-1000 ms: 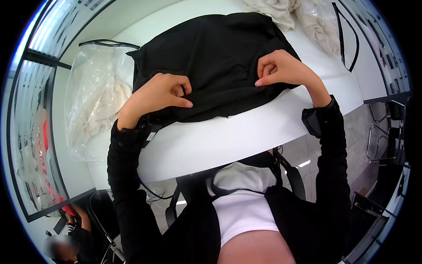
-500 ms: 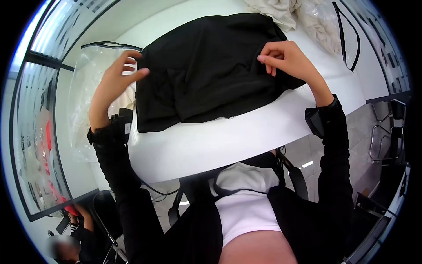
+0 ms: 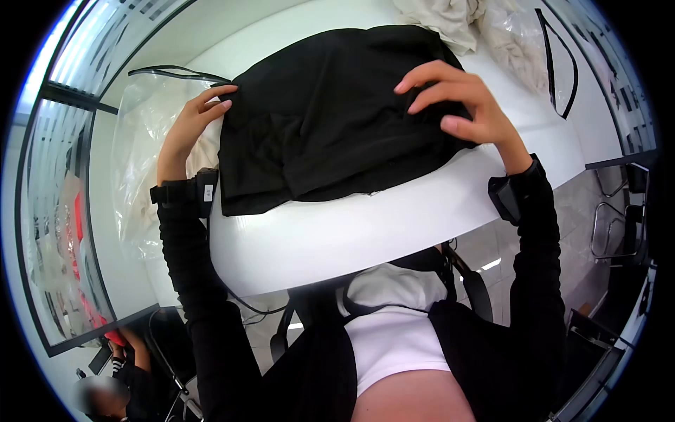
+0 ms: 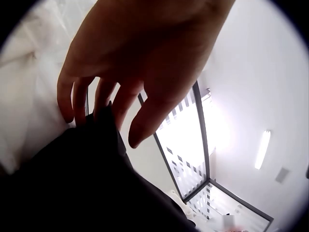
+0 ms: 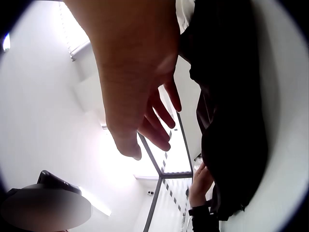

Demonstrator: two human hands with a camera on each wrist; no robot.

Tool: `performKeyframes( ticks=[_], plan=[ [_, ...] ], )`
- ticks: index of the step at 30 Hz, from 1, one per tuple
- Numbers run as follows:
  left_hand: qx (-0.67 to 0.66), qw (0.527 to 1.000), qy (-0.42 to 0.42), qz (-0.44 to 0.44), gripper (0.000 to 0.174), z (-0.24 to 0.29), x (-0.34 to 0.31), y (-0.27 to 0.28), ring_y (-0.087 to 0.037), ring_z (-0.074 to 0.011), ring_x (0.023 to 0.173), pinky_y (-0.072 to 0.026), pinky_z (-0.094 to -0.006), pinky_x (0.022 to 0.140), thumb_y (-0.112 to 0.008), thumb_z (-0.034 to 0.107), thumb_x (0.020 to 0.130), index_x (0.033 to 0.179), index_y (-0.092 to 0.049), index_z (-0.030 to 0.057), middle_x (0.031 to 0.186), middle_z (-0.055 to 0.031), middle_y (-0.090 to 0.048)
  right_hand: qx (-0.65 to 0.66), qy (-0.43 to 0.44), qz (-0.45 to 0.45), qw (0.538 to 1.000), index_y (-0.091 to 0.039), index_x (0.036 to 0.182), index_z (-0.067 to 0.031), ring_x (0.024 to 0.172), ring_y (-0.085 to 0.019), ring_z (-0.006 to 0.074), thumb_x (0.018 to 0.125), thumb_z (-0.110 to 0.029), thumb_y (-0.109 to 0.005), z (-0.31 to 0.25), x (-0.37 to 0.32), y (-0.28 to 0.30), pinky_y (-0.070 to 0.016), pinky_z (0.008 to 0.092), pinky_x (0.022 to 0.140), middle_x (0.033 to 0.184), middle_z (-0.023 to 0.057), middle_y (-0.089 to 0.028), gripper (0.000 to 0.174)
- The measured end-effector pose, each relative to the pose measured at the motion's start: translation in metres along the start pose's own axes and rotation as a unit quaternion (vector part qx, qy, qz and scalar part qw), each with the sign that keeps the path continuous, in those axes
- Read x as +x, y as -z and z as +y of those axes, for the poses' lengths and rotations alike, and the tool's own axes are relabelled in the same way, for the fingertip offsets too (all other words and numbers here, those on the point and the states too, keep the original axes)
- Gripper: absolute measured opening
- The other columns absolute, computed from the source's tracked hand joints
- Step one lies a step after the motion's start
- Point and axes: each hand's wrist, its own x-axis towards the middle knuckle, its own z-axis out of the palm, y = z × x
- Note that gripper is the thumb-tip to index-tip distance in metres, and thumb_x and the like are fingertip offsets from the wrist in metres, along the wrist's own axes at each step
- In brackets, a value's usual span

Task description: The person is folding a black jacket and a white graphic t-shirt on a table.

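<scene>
our black cloth (image 3: 330,119) lies on the white table (image 3: 302,253), its long axis running left to right, the right end angled slightly farther from us. our left hand (image 3: 184,130) touches its far left corner, fingers extended, thumb apart. our right hand (image 3: 467,105) hovers over the right end, fingers open and spread.

"What's lying on the table (image 3: 316,246)?"
"The cloth (image 3: 330,119) is stretching across its middle. The left bag (image 3: 137,141) is resting just left of that, fabric (image 3: 205,155) sitting inside."
"And far right?"
"A bundle (image 3: 450,21) is lying just behind the cloth, the right bag (image 3: 524,60) sitting beside it, further right."
"Off the table?"
"One chair (image 3: 472,290) is standing at the near side."
</scene>
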Motion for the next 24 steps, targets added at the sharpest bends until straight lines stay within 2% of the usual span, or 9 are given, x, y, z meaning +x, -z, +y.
performKeyframes(
  ticks=[1,2,7,13,14,17,18,21,24],
  plan=[
    [-0.035,0.999,0.007,0.014,0.034,-0.004,0.003,0.000,-0.050,-0.0112,0.100,-0.0379,-0.0260,0.089,-0.052,0.015,0.087,0.120,-0.052,0.0048,0.113,-0.0035,-0.054,0.004,0.017,-0.024,1.000,-0.064,0.089,-0.0028,0.101,-0.054,0.0241,0.071,-0.014,-0.058,-0.002,0.003,-0.001,-0.0419,0.0344,0.089,0.109,0.0102,-0.058,0.021],
    [-0.070,0.997,0.015,0.027,0.034,-0.011,0.005,0.002,-0.050,-0.0114,0.100,-0.0379,-0.0257,0.089,-0.052,0.015,0.087,0.119,-0.053,0.0042,0.113,-0.0037,-0.055,0.028,-0.004,-0.062,0.998,-0.064,0.090,-0.0023,0.107,-0.051,0.0315,0.072,-0.027,-0.055,0.001,0.002,-0.005,-0.0378,0.0407,0.092,0.112,0.0158,-0.057,0.033],
    [-0.170,0.979,0.030,0.113,0.034,-0.024,0.010,0.005,-0.050,-0.0117,0.102,-0.0382,-0.0255,0.089,-0.052,0.012,0.087,0.119,-0.052,0.0037,0.117,-0.0052,-0.052,0.033,-0.068,-0.163,0.984,-0.065,0.095,-0.0028,0.112,-0.050,0.0284,0.070,-0.013,-0.065,0.013,-0.007,-0.024,-0.0374,0.0405,0.095,0.112,0.0093,-0.060,0.026],
    [-0.018,0.990,0.043,0.136,0.037,-0.023,0.009,0.004,-0.051,-0.0117,0.101,-0.0418,-0.0250,0.084,-0.057,0.014,0.084,0.121,-0.051,0.0107,0.114,-0.0090,-0.052,0.071,-0.080,-0.149,0.983,-0.065,0.088,-0.0021,0.105,-0.055,0.0265,0.072,-0.010,-0.063,0.015,-0.005,-0.017,-0.0422,0.0364,0.090,0.105,0.0092,-0.062,0.018],
    [0.033,0.987,0.053,0.150,0.040,-0.020,0.008,0.003,-0.056,-0.0117,0.088,-0.0446,-0.0236,0.077,-0.060,0.017,0.083,0.122,-0.049,0.0154,0.099,-0.0104,-0.057,0.065,-0.076,-0.131,0.986,-0.064,0.086,-0.0014,0.098,-0.057,0.0249,0.072,-0.008,-0.061,0.015,-0.004,-0.014,-0.0446,0.0339,0.086,0.100,0.0090,-0.062,0.015],
    [0.140,0.979,0.096,0.109,0.048,0.008,-0.005,-0.003,-0.055,-0.0095,0.066,-0.0435,-0.0220,0.066,-0.063,0.023,0.081,0.125,-0.046,0.0140,0.073,-0.0055,-0.060,0.014,-0.110,-0.033,0.993,-0.062,0.080,-0.0006,0.086,-0.058,0.0205,0.075,-0.003,-0.057,0.009,-0.003,-0.007,-0.0455,0.0288,0.077,0.093,0.0083,-0.062,0.007],
    [0.077,0.989,0.094,0.087,0.052,0.007,-0.006,-0.005,-0.049,-0.0078,0.054,-0.0388,-0.0205,0.057,-0.063,0.024,0.082,0.128,-0.042,0.0145,0.059,-0.0004,-0.053,-0.016,-0.099,0.000,0.995,-0.061,0.079,-0.0002,0.081,-0.058,0.0179,0.078,-0.002,-0.055,0.011,-0.003,-0.003,-0.0453,0.0263,0.075,0.092,0.0082,-0.062,0.006],
    [0.099,0.989,0.107,-0.006,0.054,0.031,-0.015,-0.009,-0.042,-0.0066,0.053,-0.0334,-0.0207,0.053,-0.063,0.024,0.082,0.131,-0.040,0.0156,0.057,0.0018,-0.047,-0.068,-0.144,0.103,0.982,-0.059,0.080,0.0010,0.078,-0.057,0.0134,0.082,-0.006,-0.054,0.024,-0.011,0.007,-0.0435,0.0234,0.073,0.089,0.0061,-0.061,0.009],
    [0.109,0.991,0.079,-0.027,0.059,0.028,-0.018,-0.009,-0.037,-0.0067,0.056,-0.0308,-0.0213,0.053,-0.063,0.023,0.081,0.133,-0.036,0.0164,0.059,0.0023,-0.043,-0.085,-0.214,0.171,0.958,-0.060,0.081,-0.0002,0.079,-0.057,0.0126,0.083,-0.009,-0.055,0.029,-0.016,0.012,-0.0430,0.0234,0.074,0.088,0.0047,-0.061,0.010]
  ],
)
